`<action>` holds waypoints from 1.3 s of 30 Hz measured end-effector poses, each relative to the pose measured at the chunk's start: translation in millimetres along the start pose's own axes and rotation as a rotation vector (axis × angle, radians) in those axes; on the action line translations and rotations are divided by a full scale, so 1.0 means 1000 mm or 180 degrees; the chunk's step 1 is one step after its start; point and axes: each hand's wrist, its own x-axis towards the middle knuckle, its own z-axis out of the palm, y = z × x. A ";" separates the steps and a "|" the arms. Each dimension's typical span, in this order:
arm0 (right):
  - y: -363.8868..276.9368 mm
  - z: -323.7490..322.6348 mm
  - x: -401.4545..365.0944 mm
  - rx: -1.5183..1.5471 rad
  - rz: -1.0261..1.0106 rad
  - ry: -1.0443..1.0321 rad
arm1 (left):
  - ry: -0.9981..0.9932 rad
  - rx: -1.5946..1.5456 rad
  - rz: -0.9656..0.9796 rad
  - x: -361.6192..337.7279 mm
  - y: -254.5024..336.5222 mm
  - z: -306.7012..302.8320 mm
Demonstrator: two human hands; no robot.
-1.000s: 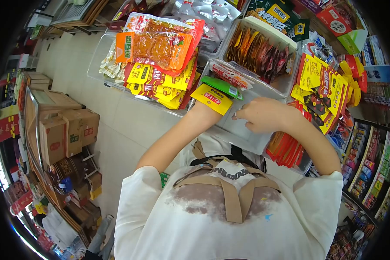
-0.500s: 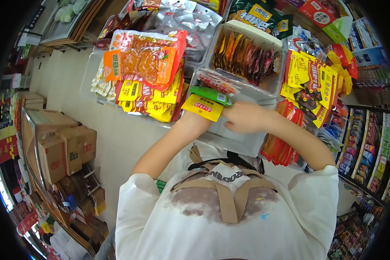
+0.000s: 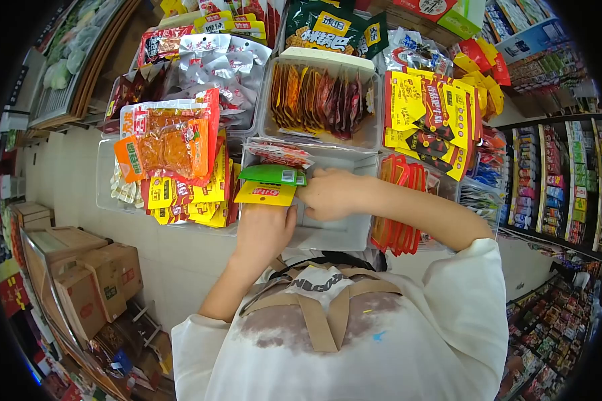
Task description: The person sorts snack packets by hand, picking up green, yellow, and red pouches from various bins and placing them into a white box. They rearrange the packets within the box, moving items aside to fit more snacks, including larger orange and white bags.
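Looks like packets are being handled: yellow packet (image 3: pixel 264 194) and green packet (image 3: pixel 269 174) seem pinched by the left hand (image 3: pixel 266 230), over the pale bin's (image 3: pixel 341 236) left side. Right hand's (image 3: pixel 333 194) grip can't be told; careful fingerwork's called for next.

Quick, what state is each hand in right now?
Left hand: closed, holding the yellow packet.
Right hand: curled at that packet's right edge; whether it grips anything cannot be told.

The front packet (image 3: pixel 264 195) is yellow, the packet behind it (image 3: pixel 264 174) green.
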 end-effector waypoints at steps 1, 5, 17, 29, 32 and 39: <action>-0.001 0.004 0.000 -0.0011 -0.0008 0.0002 | -0.0040 0.0000 -0.0073 -0.001 -0.002 0.001; -0.005 0.011 -0.011 -0.0366 -0.0318 0.0581 | 0.0057 -0.0025 -0.0140 0.000 -0.002 0.002; -0.003 -0.108 -0.029 0.0666 -0.1839 0.1691 | 0.0617 -0.0127 -0.0050 0.000 -0.004 0.008; -0.029 -0.137 0.050 0.1958 -0.1871 0.2649 | 0.0417 -0.0187 -0.0311 -0.005 -0.006 0.018; -0.030 -0.138 0.057 0.1997 -0.1811 0.2483 | 0.0387 -0.0254 -0.0381 -0.006 -0.006 0.018; -0.032 -0.141 0.075 0.2562 -0.2269 0.3128 | 0.0323 -0.0274 -0.0364 -0.006 -0.007 0.017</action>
